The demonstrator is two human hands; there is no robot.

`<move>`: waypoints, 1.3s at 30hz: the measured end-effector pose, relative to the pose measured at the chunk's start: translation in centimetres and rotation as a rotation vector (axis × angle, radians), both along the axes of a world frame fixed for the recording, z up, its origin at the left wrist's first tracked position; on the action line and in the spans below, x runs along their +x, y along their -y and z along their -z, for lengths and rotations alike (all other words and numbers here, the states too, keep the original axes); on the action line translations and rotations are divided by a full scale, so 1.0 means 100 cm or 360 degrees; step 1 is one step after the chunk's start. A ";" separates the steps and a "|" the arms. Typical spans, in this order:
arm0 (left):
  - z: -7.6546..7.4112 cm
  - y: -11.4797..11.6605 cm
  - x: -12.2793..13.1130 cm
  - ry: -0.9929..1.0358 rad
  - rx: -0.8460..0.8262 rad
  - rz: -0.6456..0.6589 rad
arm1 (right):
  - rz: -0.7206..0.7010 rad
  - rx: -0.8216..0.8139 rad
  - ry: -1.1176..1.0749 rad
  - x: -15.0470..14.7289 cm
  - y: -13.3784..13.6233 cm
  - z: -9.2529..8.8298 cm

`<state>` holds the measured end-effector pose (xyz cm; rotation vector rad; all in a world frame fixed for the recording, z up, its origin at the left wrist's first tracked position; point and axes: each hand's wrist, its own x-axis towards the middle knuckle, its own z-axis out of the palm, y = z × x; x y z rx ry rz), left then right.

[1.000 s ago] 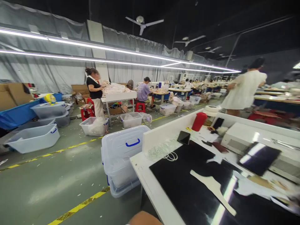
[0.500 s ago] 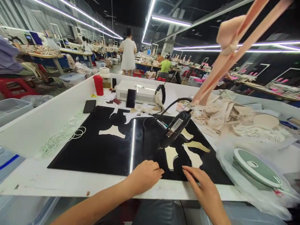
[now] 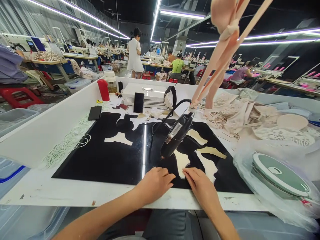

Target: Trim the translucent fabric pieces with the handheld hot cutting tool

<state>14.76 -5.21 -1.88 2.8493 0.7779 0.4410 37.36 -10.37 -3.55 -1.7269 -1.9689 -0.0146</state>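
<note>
My left hand rests on the near edge of a black mat, its fingers curled under with nothing visible in them. My right hand lies flat beside it, fingertips touching the lower end of a cream fabric piece. Just beyond both hands a black corded hand tool stands tilted on the mat, its tip down. More cream cut pieces lie on the mat to the left and right.
The white worktable has a raised rim. A white box, two phones, a red bottle and white rings lie at the back and left. Beige fabric heap and a bagged green disc lie right. Pink straps hang overhead. Other workers stand far off.
The view swung from the aisle on the left to the worktable. Since half a second ago, my right hand slid left and forward to the cream piece; my left hand barely moved.
</note>
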 end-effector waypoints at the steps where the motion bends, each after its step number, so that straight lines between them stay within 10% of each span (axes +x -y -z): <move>1: -0.001 0.000 0.002 -0.0051 0.0019 -0.0016 | 0.0004 0.0002 0.0002 0.000 0.000 0.000; 39: 0.010 0.000 0.023 -0.0049 0.0143 -0.0207 | -0.0041 0.0003 -0.0106 0.001 -0.001 0.003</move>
